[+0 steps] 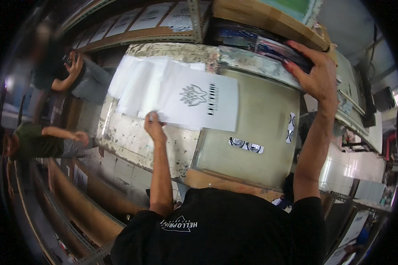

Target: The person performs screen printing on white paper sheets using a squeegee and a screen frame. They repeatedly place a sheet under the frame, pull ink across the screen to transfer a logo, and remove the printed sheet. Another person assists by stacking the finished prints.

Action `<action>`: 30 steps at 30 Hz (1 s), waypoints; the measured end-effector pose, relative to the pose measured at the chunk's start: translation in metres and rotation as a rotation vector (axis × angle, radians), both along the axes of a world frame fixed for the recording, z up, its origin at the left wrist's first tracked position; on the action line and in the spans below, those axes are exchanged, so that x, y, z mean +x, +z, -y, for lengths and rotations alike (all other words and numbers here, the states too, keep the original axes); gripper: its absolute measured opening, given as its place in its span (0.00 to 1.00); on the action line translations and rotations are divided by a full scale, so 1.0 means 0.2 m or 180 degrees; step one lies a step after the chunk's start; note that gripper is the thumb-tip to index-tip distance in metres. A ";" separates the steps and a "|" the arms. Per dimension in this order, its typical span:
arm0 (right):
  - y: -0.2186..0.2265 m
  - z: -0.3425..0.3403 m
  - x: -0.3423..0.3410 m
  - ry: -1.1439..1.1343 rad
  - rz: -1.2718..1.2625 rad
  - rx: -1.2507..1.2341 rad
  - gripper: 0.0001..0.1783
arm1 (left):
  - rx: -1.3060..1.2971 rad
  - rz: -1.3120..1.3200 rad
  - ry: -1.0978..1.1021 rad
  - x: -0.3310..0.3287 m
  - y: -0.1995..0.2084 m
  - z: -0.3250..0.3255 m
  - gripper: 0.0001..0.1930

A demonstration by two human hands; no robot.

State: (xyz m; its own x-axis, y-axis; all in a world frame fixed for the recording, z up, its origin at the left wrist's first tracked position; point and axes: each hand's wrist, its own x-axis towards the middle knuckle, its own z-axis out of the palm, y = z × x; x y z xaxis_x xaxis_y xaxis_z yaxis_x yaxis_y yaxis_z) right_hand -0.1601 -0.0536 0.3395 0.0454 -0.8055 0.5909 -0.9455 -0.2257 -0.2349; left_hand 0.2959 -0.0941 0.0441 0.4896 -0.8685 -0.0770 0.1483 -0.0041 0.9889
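My left hand (154, 126) pinches the near edge of a white sheet (223, 104) printed with a black winged emblem and a column of black marks. The sheet lies partly over a smooth greenish-grey board (252, 115) and partly over a loose pile of white sheets (135, 86) at the left. My right hand (313, 73) is at the far right, with thumb and forefinger spread apart and red stains on the fingertips. It reaches over a dark, paint-smeared frame (274, 51); its remaining fingers are hidden. Two black-and-white patterned stickers (246, 145) lie on the board.
A paint-spattered table (137, 141) bears the pile. Beyond stands a shelf (150, 33) with printed sheets, beside a brown-edged frame (269, 22). At left are a person in a dark shirt (53, 66) and another in a green shirt (28, 137). Wooden racks (82, 201) stand lower left.
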 end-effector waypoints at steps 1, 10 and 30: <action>0.00 0.00 0.00 -0.0002 0.0033 -0.0009 0.26 | -0.0038 -0.0087 0.0162 0.14 -0.01 0.04 0.10; 0.03 -0.01 0.04 0.0156 0.0224 0.0195 0.27 | 0.0094 -0.0535 0.1813 1.19 -0.12 0.21 0.16; 0.03 -0.02 0.02 0.0123 0.0117 0.0234 0.27 | -0.0032 0.3108 -0.0143 -0.23 -0.16 0.15 0.09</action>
